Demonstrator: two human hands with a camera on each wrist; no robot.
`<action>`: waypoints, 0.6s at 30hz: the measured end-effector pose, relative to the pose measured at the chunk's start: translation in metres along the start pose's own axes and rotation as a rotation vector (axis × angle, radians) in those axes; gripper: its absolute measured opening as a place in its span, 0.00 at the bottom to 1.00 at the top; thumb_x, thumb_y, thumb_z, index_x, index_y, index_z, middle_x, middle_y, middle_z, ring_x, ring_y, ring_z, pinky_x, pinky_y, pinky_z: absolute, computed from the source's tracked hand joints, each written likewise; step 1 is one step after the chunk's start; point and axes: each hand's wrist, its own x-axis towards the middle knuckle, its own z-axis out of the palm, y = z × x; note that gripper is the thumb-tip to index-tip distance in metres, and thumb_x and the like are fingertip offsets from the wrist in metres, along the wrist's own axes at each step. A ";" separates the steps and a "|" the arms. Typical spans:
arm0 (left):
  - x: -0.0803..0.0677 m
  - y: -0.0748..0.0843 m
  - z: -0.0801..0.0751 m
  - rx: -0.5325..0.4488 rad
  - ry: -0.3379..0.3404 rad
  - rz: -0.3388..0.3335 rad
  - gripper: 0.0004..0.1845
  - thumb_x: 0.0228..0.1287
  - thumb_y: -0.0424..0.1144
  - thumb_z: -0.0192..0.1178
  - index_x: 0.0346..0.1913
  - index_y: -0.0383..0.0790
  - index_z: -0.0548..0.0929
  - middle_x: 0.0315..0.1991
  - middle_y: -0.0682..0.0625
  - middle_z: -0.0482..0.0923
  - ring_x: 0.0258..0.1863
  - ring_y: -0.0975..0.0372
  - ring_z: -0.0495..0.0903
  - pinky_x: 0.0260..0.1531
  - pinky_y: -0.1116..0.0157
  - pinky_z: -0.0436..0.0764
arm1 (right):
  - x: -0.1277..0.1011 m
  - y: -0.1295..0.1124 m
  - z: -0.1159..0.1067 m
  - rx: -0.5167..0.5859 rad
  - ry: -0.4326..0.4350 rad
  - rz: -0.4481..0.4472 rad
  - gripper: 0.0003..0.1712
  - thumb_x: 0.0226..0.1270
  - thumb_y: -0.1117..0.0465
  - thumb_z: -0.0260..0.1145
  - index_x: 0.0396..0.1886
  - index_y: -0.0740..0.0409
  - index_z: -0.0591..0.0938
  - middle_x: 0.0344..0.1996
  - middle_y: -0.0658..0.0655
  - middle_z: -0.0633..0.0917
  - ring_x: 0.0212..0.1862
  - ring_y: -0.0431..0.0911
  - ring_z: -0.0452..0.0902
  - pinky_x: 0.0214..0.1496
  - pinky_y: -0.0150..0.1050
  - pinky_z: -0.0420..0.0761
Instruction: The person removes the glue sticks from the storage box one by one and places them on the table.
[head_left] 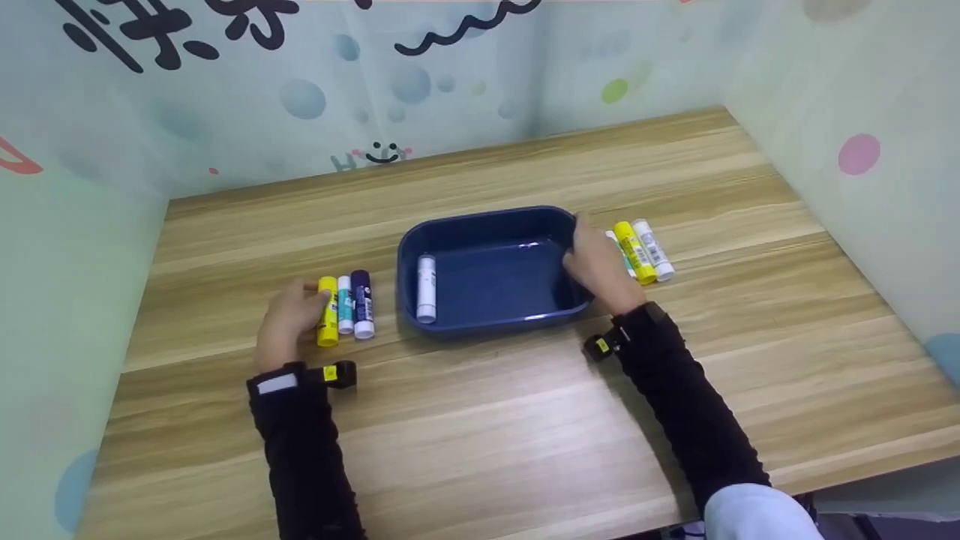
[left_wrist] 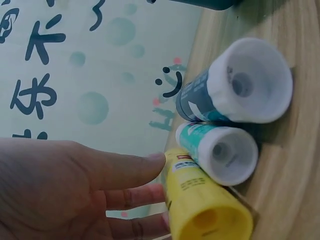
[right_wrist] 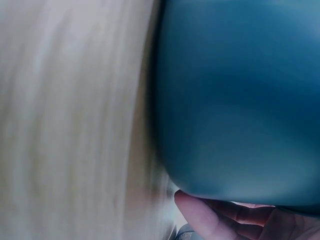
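My left hand (head_left: 291,319) touches a yellow glue stick (head_left: 328,311) at its left side, with the thumb and fingers fairly straight in the left wrist view. Right beside that stick lie a teal-and-white glue stick (head_left: 345,304) and a dark purple one with a white end (head_left: 363,304). A dark blue rectangular basin (head_left: 487,325) sits on the table, with a white glue stick (head_left: 426,289) lying at its left inside. My right hand (head_left: 600,262) grips the basin's right rim, thumb over the edge and fingers along the outer wall.
Right of the basin lie a yellow glue stick (head_left: 634,253), a white one (head_left: 653,250), and a teal-and-white one (head_left: 621,253) partly hidden by the right hand. Printed panels (head_left: 465,90) enclose the wooden table (head_left: 487,420) at the back and both sides.
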 end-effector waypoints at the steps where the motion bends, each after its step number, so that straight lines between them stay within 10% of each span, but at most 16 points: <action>1: 0.000 0.000 0.000 -0.003 -0.003 0.000 0.28 0.71 0.44 0.34 0.68 0.33 0.49 0.67 0.33 0.53 0.62 0.45 0.61 0.60 0.51 0.65 | 0.000 0.000 0.000 -0.003 -0.001 0.001 0.30 0.56 0.67 0.51 0.59 0.71 0.57 0.40 0.74 0.78 0.39 0.64 0.78 0.37 0.53 0.78; 18: -0.016 0.022 -0.001 0.116 0.046 0.081 0.30 0.71 0.46 0.36 0.68 0.31 0.48 0.68 0.32 0.49 0.66 0.42 0.54 0.64 0.47 0.58 | -0.001 0.000 0.002 -0.017 0.034 -0.028 0.27 0.55 0.68 0.52 0.56 0.71 0.60 0.35 0.74 0.79 0.35 0.64 0.78 0.33 0.53 0.78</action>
